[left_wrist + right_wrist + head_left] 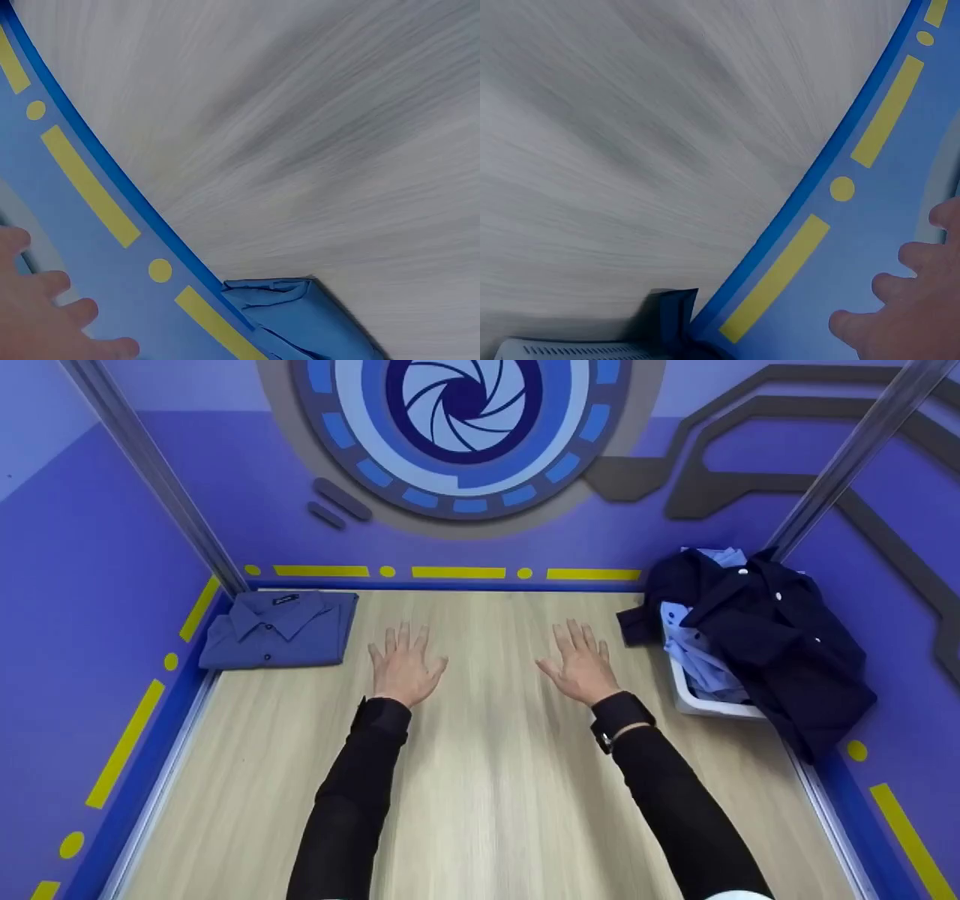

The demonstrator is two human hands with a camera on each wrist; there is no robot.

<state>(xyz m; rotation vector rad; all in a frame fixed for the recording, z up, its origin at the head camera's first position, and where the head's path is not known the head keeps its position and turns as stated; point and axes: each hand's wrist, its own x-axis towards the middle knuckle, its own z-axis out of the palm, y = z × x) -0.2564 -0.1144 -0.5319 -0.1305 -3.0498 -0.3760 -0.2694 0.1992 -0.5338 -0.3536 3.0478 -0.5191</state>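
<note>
Nearest me are two black sleeves [341, 825], stretched fwd over the pale wood table [487, 795], each w/ a dark band [384, 716] round the wrist; the R one has a small shiny bit [606, 740] on its inner side. Past those, the L hand [405, 675] is back-up, grip wide, fingers spread & thumb pointing in twd the R hand [585, 667], which is wide too, fingers fanned, thumb out. Can't tell from here if either palm touches the wood. Just beyond the R hand, to its right, a white basket [681, 690] sits on the table, heaped w/ clothes: a v. dark garment [765, 615] w/ white btns on top, spilling over the rim both sides, & light-blue cloth [701, 660] showing underneath. R wrist cam catches the basket's slotted rim [570, 349] at the bottom. Over on the left, nr the far L corner, lies a folded blue shirt [300, 641], collar up top w/ a dark label [285, 600], dark btns down the front; it's apart from the L hand. Behind it all, the purple-blue back wall [480, 551] w/ yellow dashes [457, 572] along its foot & a big round emblem [465, 397], b/w two metal posts [157, 472].
</note>
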